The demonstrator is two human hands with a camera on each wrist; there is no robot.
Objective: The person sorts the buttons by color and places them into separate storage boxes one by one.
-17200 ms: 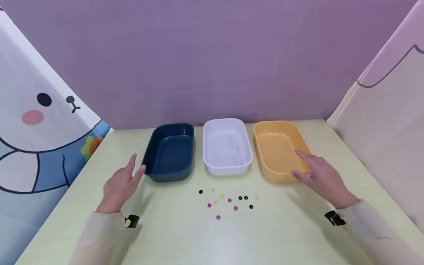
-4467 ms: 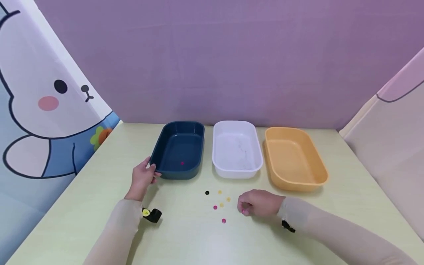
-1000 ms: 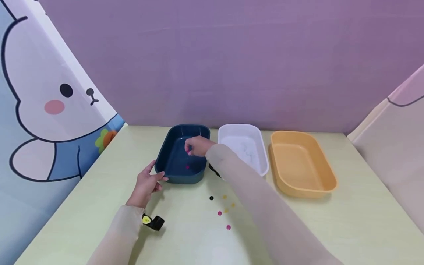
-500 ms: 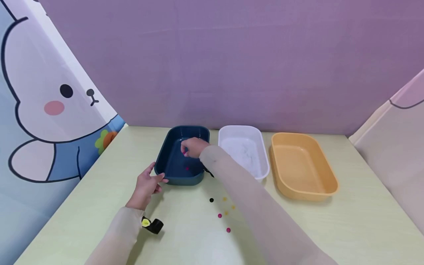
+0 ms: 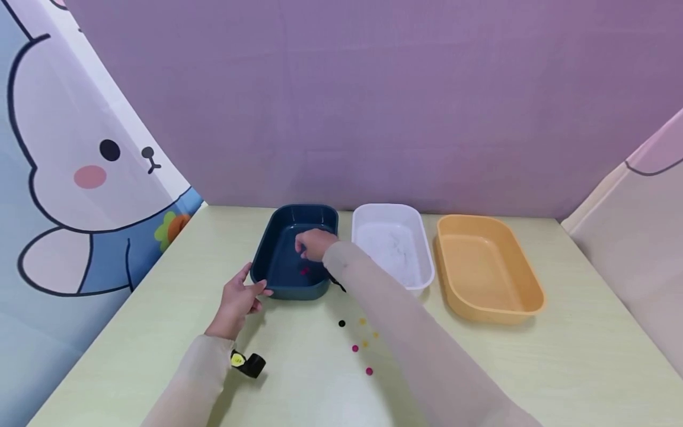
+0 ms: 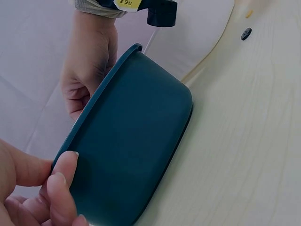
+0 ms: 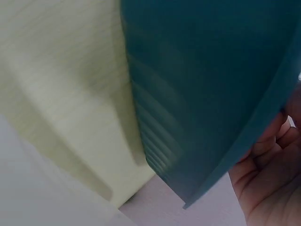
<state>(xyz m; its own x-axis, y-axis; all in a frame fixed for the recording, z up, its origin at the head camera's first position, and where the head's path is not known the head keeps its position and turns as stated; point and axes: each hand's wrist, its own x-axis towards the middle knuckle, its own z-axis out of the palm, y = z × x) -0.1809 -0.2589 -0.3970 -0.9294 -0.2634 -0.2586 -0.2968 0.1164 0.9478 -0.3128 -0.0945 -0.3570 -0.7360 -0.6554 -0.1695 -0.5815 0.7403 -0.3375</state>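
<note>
My left hand [image 5: 238,298] pinches the near left corner of the dark blue tray [image 5: 293,293]; in the left wrist view its thumb and fingers [image 6: 66,167] meet over the rim. My right hand [image 5: 316,244] hangs over the inside of that tray, fingers loosely bent and holding nothing that shows. Just below it, pink buttons [image 5: 305,271] lie close together on the tray floor. On the table in front are one black button [image 5: 342,324], two more pink buttons [image 5: 369,371] and several small yellow ones [image 5: 365,344]. The right wrist view shows the tray's outer wall [image 7: 197,94].
A white tray [image 5: 393,249] stands right of the blue one, partly behind my right sleeve [image 5: 405,332]. Further right is a yellow-orange tray [image 5: 488,267]. A purple cloth [image 5: 373,107] rises behind the table [image 5: 576,332], with printed cloth at the left.
Over the last second my right hand lets go of a pink button, which now lies beside the one in the blue tray. Earlier, more black and yellow buttons lay on the table.
</note>
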